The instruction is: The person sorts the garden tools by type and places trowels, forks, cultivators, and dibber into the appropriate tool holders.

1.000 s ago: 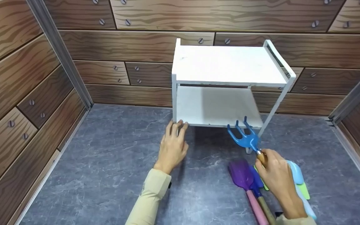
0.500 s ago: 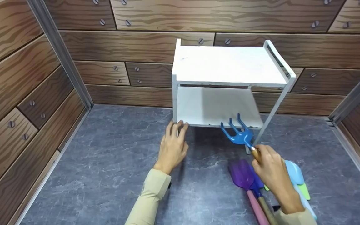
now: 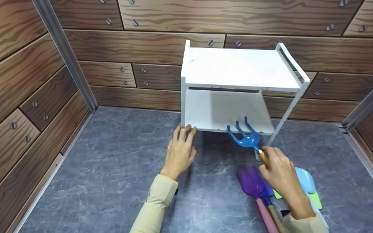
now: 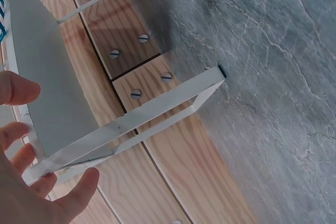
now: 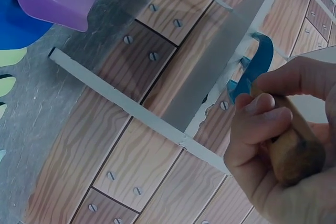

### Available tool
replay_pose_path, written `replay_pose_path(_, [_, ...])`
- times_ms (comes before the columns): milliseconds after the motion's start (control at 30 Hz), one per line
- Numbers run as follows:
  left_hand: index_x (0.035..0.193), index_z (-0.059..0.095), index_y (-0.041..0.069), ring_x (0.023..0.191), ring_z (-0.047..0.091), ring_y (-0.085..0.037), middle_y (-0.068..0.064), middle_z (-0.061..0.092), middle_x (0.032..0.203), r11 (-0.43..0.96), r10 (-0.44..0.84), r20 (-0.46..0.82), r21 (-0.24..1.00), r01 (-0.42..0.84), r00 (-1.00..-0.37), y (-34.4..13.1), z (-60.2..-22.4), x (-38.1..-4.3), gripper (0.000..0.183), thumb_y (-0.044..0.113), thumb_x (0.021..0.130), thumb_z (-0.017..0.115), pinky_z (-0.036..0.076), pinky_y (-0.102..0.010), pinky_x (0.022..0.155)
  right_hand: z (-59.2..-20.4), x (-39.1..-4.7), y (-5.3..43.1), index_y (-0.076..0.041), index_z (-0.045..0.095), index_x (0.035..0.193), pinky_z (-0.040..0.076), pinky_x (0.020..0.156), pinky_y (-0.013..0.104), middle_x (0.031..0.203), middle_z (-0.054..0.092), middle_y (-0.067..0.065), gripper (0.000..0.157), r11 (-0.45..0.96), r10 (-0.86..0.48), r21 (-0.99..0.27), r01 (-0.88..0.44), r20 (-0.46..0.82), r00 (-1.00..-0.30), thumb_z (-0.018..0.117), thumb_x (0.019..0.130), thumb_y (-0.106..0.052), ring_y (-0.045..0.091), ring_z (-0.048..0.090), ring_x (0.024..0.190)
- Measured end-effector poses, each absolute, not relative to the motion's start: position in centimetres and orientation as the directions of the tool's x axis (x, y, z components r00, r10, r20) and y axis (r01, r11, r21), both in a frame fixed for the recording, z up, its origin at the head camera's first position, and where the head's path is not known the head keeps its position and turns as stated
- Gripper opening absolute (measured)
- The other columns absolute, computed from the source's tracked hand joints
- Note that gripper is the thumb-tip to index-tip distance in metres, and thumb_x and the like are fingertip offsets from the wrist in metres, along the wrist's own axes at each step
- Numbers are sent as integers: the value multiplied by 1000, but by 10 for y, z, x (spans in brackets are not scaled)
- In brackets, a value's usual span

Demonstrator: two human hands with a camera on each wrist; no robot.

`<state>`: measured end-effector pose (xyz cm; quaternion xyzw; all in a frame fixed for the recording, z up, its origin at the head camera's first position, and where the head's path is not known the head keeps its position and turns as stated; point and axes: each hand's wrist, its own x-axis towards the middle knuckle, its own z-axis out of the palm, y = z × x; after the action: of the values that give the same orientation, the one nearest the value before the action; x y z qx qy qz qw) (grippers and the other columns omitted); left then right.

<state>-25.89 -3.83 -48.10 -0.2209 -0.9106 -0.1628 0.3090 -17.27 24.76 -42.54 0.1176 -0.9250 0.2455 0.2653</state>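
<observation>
A small white two-tier shelf stand (image 3: 238, 68) stands before the back wall. My left hand (image 3: 180, 155) touches its lower front left corner. In the left wrist view, the fingertips (image 4: 23, 158) lie along the lower shelf's edge and the leg, with the thumb spread apart. My right hand (image 3: 280, 171) grips the wooden handle of a blue three-pronged garden hand fork (image 3: 250, 139). The prongs point away from me and overlap the front edge of the lower shelf (image 3: 225, 106). In the right wrist view, the curved prongs (image 5: 260, 53) show beyond the curled fingers.
On the grey floor near the right hand lie a purple shovel (image 3: 250, 181) with a pink handle, a blue shovel (image 3: 265, 194), a light blue tool (image 3: 305, 180) and green pieces (image 3: 316, 200), partly hidden by the arm. Wood-patterned walls (image 3: 134, 97) enclose the floor.
The right hand has moved left and slightly forward, bringing the fork's prongs further over the lower shelf's front edge. The left hand stays at the corner. The head view has shifted slightly.
</observation>
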Motion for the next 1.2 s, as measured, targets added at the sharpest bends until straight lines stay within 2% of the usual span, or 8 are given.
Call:
replay_pose_path(133, [141, 56, 7, 137, 41, -42, -14, 50, 140, 849, 302, 642, 156, 505, -705, -38, -482, -259, 61, 10, 82, 72, 57, -48, 90, -424, -173, 247, 10, 62, 116, 54, 69, 63, 106, 66, 28, 44, 842, -97, -408, -351, 526, -845, 66, 72, 13, 45, 66, 85])
replay_pose_path(367, [139, 56, 6, 136, 43, -42, -14, 50, 139, 849, 305, 657, 141, 510, -689, -39, -483, -260, 61, 7, 81, 74, 58, -46, 87, -425, -178, 244, 6, 65, 114, 55, 62, 59, 100, 69, 24, 41, 812, -97, -403, -422, 620, -779, 71, 75, 13, 42, 66, 77])
replay_pose_path(600, [139, 56, 6, 135, 43, -42, -14, 50, 139, 851, 301, 664, 137, 507, -684, -39, -484, -259, 60, 8, 82, 74, 58, -47, 88, -428, -184, 239, 5, 66, 110, 52, 58, 52, 96, 64, 19, 41, 790, -100, -396, -468, 670, -735, 66, 70, 15, 34, 61, 73])
replay_pose_path(767, [139, 56, 7, 135, 43, -42, -14, 50, 139, 853, 303, 658, 137, 504, -690, -39, -483, -259, 60, 9, 82, 72, 58, -48, 89, -430, -188, 235, 3, 66, 108, 53, 60, 50, 103, 59, 19, 43, 748, -115, -411, -521, 693, -712, 64, 68, 18, 34, 61, 77])
replay_pose_path(833, [139, 56, 7, 136, 42, -42, -14, 50, 140, 852, 302, 657, 140, 505, -690, -39, -483, -259, 60, 9, 82, 72, 57, -49, 89, -430, -190, 233, 2, 66, 104, 54, 63, 46, 104, 59, 18, 39, 725, -108, -404, -559, 733, -671, 65, 69, 19, 33, 63, 80])
replay_pose_path(933, [140, 56, 6, 136, 42, -42, -14, 50, 140, 850, 302, 652, 147, 506, -695, -39, -483, -260, 60, 9, 82, 71, 57, -49, 89, -430, -193, 229, 3, 64, 97, 54, 71, 29, 102, 63, 16, 32, 684, -73, -394, -614, 800, -595, 70, 69, 19, 30, 65, 81])
replay_pose_path(1033, [140, 56, 7, 137, 41, -41, -14, 50, 140, 850, 305, 644, 149, 506, -702, -39, -483, -260, 61, 8, 82, 71, 57, -49, 89, -430, -197, 225, 5, 62, 91, 48, 74, 12, 100, 66, 17, 29, 647, -36, -407, -645, 828, -559, 75, 69, 19, 28, 64, 80])
replay_pose_path(1200, [141, 55, 7, 137, 41, -41, -14, 50, 140, 851, 307, 642, 145, 505, -703, -39, -482, -260, 60, 9, 83, 70, 57, -49, 89, -433, -199, 222, 7, 65, 94, 47, 70, 8, 103, 66, 21, 33, 600, -19, -446, -665, 822, -569, 77, 68, 22, 24, 64, 79])
